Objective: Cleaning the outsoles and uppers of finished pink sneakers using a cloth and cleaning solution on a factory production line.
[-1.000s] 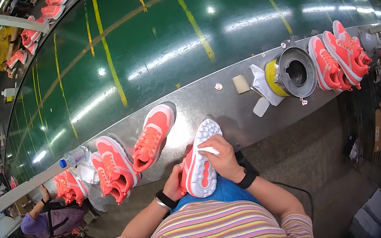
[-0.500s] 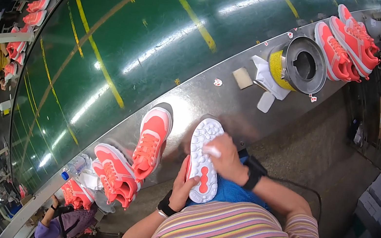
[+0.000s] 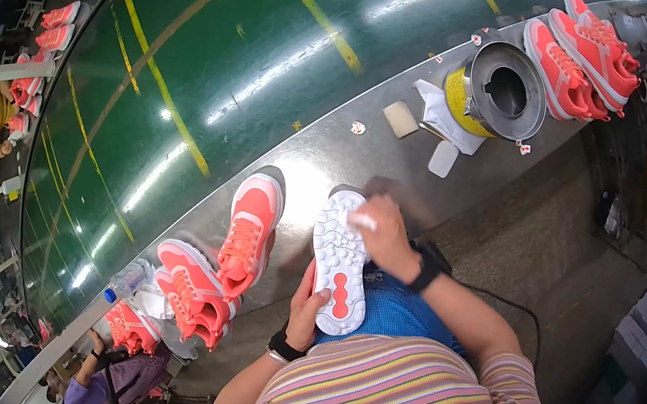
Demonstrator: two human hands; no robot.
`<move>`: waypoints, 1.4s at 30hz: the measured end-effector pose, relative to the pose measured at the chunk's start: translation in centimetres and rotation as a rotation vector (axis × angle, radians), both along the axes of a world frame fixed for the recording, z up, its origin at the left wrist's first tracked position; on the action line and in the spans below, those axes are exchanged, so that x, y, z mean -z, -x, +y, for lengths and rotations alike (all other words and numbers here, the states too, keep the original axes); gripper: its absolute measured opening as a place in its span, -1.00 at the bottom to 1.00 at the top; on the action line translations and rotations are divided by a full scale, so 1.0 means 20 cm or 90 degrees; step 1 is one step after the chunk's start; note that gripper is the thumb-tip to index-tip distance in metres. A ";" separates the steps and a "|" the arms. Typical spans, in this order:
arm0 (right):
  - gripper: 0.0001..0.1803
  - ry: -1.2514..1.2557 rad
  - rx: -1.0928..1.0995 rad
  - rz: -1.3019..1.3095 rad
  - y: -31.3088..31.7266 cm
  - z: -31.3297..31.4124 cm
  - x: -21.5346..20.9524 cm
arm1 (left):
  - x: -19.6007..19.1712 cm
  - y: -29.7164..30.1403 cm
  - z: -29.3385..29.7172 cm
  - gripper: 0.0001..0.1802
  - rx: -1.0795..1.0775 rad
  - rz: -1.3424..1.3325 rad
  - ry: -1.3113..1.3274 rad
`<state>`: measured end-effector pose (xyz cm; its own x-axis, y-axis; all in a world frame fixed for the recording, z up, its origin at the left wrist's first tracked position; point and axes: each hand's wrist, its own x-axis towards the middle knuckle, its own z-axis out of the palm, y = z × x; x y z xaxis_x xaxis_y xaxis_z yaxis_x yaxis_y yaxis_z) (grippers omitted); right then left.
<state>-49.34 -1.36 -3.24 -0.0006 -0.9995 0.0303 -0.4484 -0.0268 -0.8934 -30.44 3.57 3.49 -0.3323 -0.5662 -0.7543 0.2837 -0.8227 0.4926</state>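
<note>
A coral sneaker [image 3: 341,242] is turned sole up in front of my body, its white knobbed outsole with a coral inset facing me. My left hand [image 3: 307,307] grips its heel end, thumb on the edge of the sole. Over the toe part, my right hand [image 3: 388,233] pinches a small white piece [image 3: 362,220] against or just above the sole; blur hides its exact kind and the contact. Left of the held shoe stand another coral sneaker [image 3: 249,233] and a second one [image 3: 194,287], both upright on the metal ledge.
A metal can with a yellow band [image 3: 460,101] stands on white paper, beside a beige block [image 3: 400,119] and a white pad [image 3: 443,159]. Sneakers [image 3: 583,61] sit far right. A green belt [image 3: 221,45] runs beyond the ledge [image 3: 321,160]. A bottle [image 3: 129,280] and a co-worker [image 3: 117,380] are lower left.
My right hand has moved slightly up the sole with the white piece, closer to the toe. The whole scene has shifted a little left and up; my left hand keeps its grip.
</note>
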 end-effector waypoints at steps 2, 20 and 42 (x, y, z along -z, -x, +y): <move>-0.87 -0.016 0.121 -0.011 0.03 -0.09 0.05 | 0.00 0.02 0.00 -0.27 -0.010 0.011 0.030; -0.80 -0.198 0.143 -0.200 -0.05 -0.32 0.03 | -0.02 0.01 -0.14 -0.41 -0.222 0.042 -0.052; -0.83 -0.071 -0.064 -0.366 0.10 0.17 -0.55 | -0.14 0.15 -0.25 -0.50 -0.295 0.011 0.131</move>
<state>-51.25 1.97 7.73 0.1087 -0.9927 -0.0518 0.1076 0.0636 -0.9922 -33.37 -1.49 6.23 -0.0227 -0.7932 -0.6086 0.6058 -0.4951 0.6228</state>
